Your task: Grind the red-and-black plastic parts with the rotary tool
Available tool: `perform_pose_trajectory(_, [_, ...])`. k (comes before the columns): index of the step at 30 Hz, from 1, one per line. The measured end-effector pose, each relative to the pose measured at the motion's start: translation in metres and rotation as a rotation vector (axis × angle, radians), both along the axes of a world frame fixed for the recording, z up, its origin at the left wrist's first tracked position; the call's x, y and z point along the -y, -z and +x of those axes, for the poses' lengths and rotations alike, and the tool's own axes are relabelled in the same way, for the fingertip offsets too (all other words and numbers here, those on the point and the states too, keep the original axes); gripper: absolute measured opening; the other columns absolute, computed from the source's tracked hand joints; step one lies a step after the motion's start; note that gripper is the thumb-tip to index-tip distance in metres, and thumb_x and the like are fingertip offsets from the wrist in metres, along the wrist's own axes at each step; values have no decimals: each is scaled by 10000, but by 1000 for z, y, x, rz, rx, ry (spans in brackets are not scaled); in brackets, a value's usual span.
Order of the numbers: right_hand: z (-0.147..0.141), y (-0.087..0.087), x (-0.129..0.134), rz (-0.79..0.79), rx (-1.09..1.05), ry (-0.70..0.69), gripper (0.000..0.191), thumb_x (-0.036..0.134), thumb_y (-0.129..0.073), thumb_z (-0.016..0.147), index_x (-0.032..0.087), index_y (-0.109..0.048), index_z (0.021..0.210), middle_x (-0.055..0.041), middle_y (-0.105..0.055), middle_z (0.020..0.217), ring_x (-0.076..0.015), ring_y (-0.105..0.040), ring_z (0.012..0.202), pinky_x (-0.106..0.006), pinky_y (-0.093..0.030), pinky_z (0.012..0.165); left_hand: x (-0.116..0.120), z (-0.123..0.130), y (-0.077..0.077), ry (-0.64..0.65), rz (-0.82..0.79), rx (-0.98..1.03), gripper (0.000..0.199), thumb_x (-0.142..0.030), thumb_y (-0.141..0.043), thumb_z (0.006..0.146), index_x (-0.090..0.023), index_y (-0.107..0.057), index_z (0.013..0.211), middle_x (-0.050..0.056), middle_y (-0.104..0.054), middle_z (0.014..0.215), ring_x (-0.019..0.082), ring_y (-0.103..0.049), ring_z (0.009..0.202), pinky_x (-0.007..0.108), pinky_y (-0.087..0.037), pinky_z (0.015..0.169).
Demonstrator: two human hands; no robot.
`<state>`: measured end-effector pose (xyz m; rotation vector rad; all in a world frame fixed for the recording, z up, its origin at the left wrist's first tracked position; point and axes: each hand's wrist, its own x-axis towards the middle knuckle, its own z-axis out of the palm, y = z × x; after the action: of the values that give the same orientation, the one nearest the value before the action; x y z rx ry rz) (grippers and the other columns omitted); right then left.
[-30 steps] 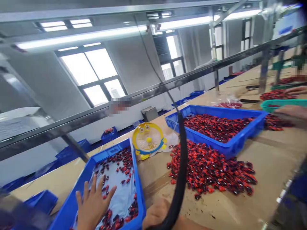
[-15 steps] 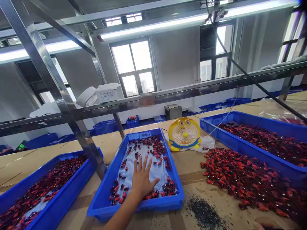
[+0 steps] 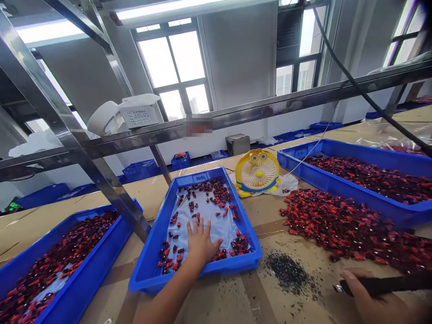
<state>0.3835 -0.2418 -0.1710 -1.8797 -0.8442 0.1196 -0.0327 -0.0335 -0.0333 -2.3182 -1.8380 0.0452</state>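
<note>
My left hand (image 3: 200,245) has its fingers spread and reaches over the blue tray (image 3: 141,265). A white sheet (image 3: 202,209) lines that tray, with small red-and-black pieces (image 3: 221,193) scattered on it. Whether the palm touches the sheet or the pieces, I cannot tell. At the lower right my right hand (image 3: 373,297) is closed around a black-handled tool with a short metal tip (image 3: 381,284). The tip points left, near a scatter of black bits (image 3: 288,270). Just beyond this hand lies a large heap of loose red-and-black pieces (image 3: 340,222).
A yellow fan (image 3: 258,173) stands behind the middle tray, its white cord rising to the right. Filled blue trays stand at left (image 3: 101,256) and right (image 3: 320,184). A metal post (image 3: 111,189) rises left of the middle tray, and a metal rail (image 3: 236,114) crosses above the table.
My right hand has come into view at the lower right with the black-handled tool. The view has tilted down a little. My left hand stays spread over the middle tray.
</note>
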Motion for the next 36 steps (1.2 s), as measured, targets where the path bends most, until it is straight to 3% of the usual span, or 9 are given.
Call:
perform_pose_trajectory(2, [-4, -3, 1, -79, -9, -40, 239, 458, -764, 1006, 219, -751, 1018, 10, -711, 849, -162, -718, 753, -275, -593, 654, 2, 1, 0, -29, -62, -26, 487, -403, -732, 1055, -199, -630, 1485, 145, -603, 1577, 365, -621, 1402, 635, -518, 1164])
perform_pose_trajectory(5, [-12, -6, 2, -75, 0, -94, 256, 442, -744, 1022, 210, -740, 1130, -43, -750, 1126, -228, -748, 1018, -373, -645, 871, 1, 1, 1, -51, -156, -58, 420, -389, -726, 1063, -182, -661, 1423, 136, -680, 1454, 321, -705, 1264, 562, -607, 1057])
perform_pose_trajectory(12, [-28, -20, -2, 76, 56, -200, 341, 431, -699, 1055, 187, -694, 1293, -93, -720, 1296, -240, -732, 1095, -449, -650, 943, -14, -2, 4, -40, -291, -66, 370, -375, -722, 1069, -170, -681, 1374, 124, -716, 1373, 288, -742, 1166, 505, -647, 980])
perform_pose_trajectory(16, [-39, -47, -7, 132, 111, -246, 344, 423, -698, 1057, 185, -685, 1305, -96, -715, 1298, -235, -729, 1089, -447, -650, 935, -21, -5, 6, -19, -321, -45, 366, -374, -720, 1070, -169, -681, 1371, 123, -720, 1363, 285, -745, 1156, 500, -650, 973])
perform_pose_trajectory(26, [-69, -132, -26, 102, 215, -548, 327, 423, -704, 1053, 189, -695, 1282, -96, -719, 1292, -229, -727, 1085, -445, -646, 942, -41, -9, 2, -18, -356, 22, 374, -359, -733, 1063, -177, -676, 1384, 121, -710, 1383, 289, -740, 1174, 499, -649, 978])
perform_pose_trajectory(32, [-88, -170, -6, 82, 207, -580, 313, 422, -706, 1051, 192, -702, 1263, -95, -720, 1290, -231, -724, 1097, -447, -644, 950, -48, -5, -5, -20, -353, 144, 371, -356, -736, 1061, -181, -678, 1383, 119, -712, 1379, 285, -743, 1164, 487, -654, 967])
perform_pose_trajectory(36, [-95, -180, 11, 31, 147, -567, 316, 422, -706, 1052, 185, -700, 1260, -88, -729, 1249, -218, -731, 1046, -426, -652, 911, -49, -6, -8, -35, -298, 252, 375, -355, -737, 1060, -178, -676, 1385, 118, -710, 1380, 285, -743, 1163, 490, -654, 968])
